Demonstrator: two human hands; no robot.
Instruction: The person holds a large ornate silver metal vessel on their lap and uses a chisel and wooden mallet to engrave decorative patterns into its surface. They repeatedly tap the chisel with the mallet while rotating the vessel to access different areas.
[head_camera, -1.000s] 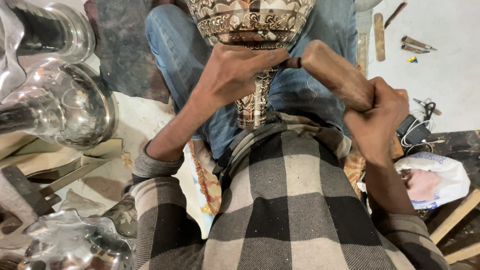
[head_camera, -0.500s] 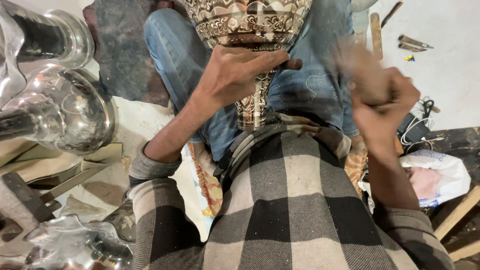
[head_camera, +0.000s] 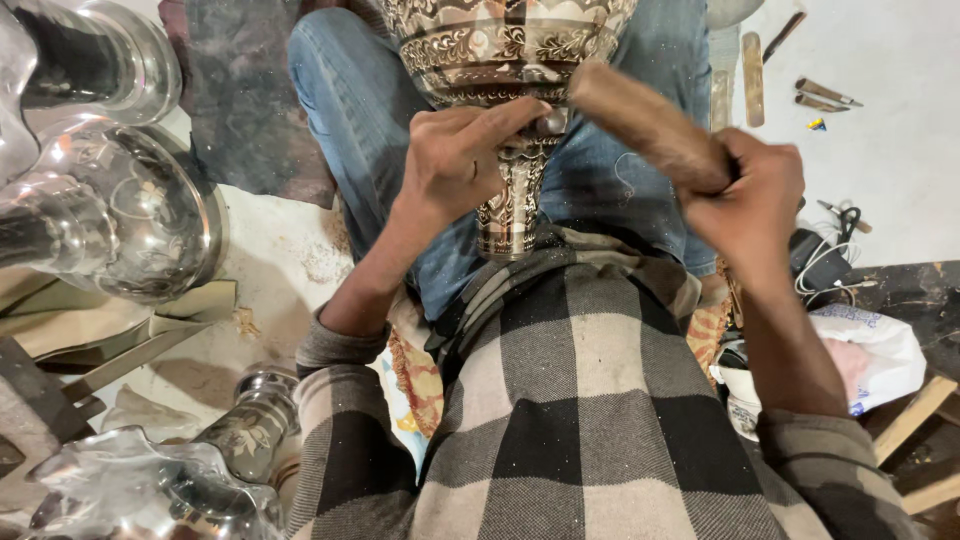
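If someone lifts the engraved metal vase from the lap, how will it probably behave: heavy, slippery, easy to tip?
The engraved vase looks like rigid metal, so probably stiff and fairly heavy. Its wide body above a narrow stem suggests it tips easily if set down carelessly. The polished, patterned surface may be somewhat slippery, though the left hand rests on it.

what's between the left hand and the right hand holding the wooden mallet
In the head view, the mallet's wooden head spans the gap from the right hand toward the left hand, over the engraved metal vase.
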